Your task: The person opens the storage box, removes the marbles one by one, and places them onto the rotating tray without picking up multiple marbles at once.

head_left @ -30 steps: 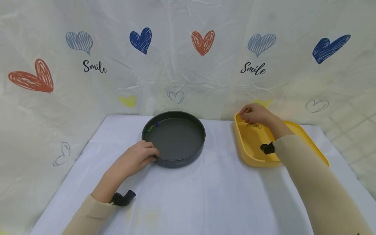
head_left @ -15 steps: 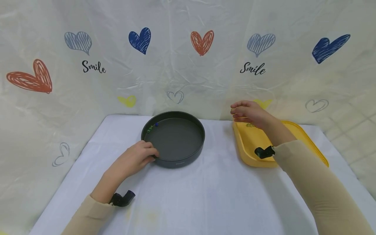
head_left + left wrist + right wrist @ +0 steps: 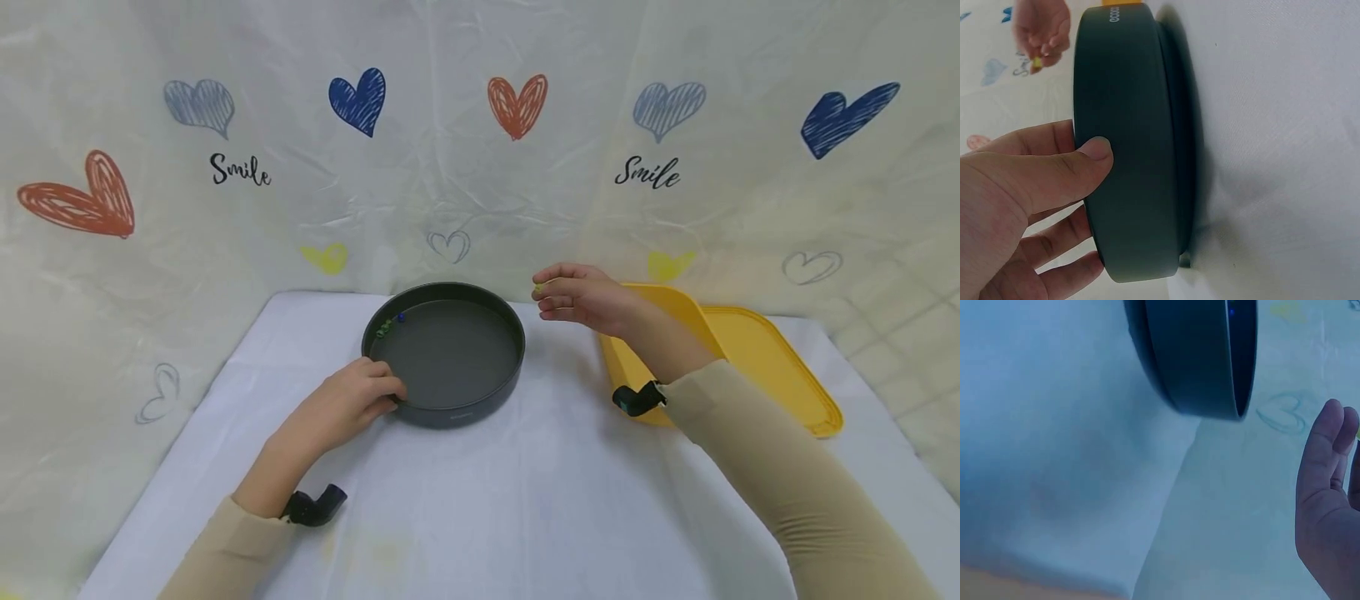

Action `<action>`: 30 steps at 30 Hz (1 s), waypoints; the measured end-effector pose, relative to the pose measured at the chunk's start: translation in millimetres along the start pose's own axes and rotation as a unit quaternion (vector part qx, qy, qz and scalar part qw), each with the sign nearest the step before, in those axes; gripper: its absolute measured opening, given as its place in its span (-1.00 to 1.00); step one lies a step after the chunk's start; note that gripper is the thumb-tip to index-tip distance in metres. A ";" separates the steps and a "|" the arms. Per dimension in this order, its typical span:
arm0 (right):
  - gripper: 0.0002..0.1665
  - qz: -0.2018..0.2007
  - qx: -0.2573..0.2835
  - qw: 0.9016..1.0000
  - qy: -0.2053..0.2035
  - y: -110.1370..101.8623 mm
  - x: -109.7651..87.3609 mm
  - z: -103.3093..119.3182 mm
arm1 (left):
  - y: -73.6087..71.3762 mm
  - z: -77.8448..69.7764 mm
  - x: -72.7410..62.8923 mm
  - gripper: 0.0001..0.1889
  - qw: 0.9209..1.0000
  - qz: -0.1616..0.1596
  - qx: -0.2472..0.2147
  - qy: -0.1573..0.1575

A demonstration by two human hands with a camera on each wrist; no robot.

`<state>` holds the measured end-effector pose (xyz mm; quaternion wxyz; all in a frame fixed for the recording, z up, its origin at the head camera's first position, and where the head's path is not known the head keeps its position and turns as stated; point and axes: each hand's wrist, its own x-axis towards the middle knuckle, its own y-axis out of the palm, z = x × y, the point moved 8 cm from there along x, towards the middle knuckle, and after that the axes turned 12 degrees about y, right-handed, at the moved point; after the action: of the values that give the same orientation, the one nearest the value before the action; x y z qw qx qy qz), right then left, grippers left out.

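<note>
My left hand (image 3: 360,398) grips the near-left rim of a round dark grey pan (image 3: 450,358); in the left wrist view the thumb (image 3: 1066,175) presses on the outer wall. Inside the pan, small green pieces (image 3: 383,328) and a blue piece (image 3: 401,317) lie by the far-left wall. My right hand (image 3: 588,300) hovers between the pan and a yellow box (image 3: 618,367), pinching a small yellow-green piece (image 3: 1037,61) at its fingertips. The box looks tipped, its far side raised behind my right forearm, which hides much of its inside.
A yellow lid (image 3: 780,358) lies to the right of the box. White cloth (image 3: 510,500) covers the table. Behind stands a pale sheet (image 3: 442,192) printed with hearts. Each wrist wears a black camera.
My right hand has lifted out of the yellow box and moved left toward the pan with the small piece. The box has tipped. My left hand stays on the pan.
</note>
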<state>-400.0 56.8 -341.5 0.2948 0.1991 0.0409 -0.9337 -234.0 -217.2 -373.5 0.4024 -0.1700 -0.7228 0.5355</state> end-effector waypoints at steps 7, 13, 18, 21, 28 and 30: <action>-0.82 0.020 -0.028 0.999 0.014 33.6 18.0 -12.4 | 2.1 0.5 0.7 -0.78 1.000 0.010 -0.004 -0.003; -0.84 0.041 -0.019 0.999 0.016 57.1 30.4 -20.3 | 0.8 0.6 1.4 -0.78 1.000 0.007 -0.001 -0.001; -0.78 0.060 -0.024 0.998 0.019 76.9 40.3 -26.1 | 0.7 0.2 1.2 -0.78 1.000 0.004 -0.003 0.003; -0.70 0.069 -0.039 0.997 0.020 90.2 44.8 -27.3 | 0.1 0.4 0.9 -0.78 1.000 0.004 -0.003 0.000; -0.72 0.073 -0.076 0.994 0.019 115.9 55.0 -32.8 | -1.0 1.3 1.0 -0.79 1.000 0.009 0.000 -0.003; -0.66 0.074 -0.082 0.994 0.023 121.9 57.9 -36.3 | -0.7 0.9 0.8 -0.78 1.000 0.005 0.001 0.002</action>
<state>-361.5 -67.4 -392.6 0.3772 0.1985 0.1097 -0.8980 -235.0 -217.5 -372.6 0.4009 -0.1743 -0.7208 0.5379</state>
